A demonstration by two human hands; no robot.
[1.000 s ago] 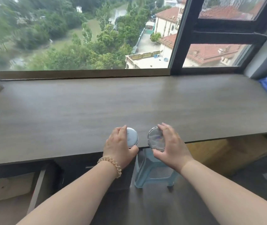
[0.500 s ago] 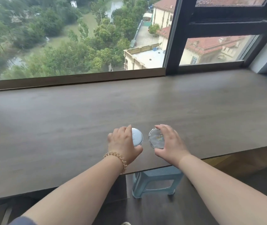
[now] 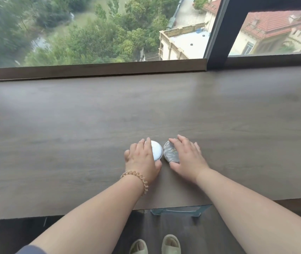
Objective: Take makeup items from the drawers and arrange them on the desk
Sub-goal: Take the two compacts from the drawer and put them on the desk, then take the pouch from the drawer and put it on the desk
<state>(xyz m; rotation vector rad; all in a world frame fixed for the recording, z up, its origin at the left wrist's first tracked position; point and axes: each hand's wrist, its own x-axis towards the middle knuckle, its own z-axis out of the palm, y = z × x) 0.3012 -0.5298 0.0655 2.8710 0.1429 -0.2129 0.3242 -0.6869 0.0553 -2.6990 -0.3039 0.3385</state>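
Two round makeup compacts lie side by side on the dark wooden desk point(image 3: 72, 134). The white compact point(image 3: 156, 149) is on the left, with my left hand point(image 3: 142, 160) gripping its rim with thumb and fingers. Touching it on the right is the grey compact point(image 3: 171, 153), which has lettering on its lid. My right hand point(image 3: 186, 158) holds this one, fingers over its far edge and thumb at its near edge. A coiled hair tie sits on my left wrist.
A big window point(image 3: 91, 30) runs along the desk's far edge, with a dark frame post point(image 3: 217, 30) at the right. Under the desk's front edge stands a pale blue plastic stool point(image 3: 181, 210). My feet in slippers point(image 3: 155, 244) are on the dark floor.
Both hands carried the compacts from the desk's front edge further onto the desk and set them down flat. The view tilted downward, so the open drawer at left is out of sight.
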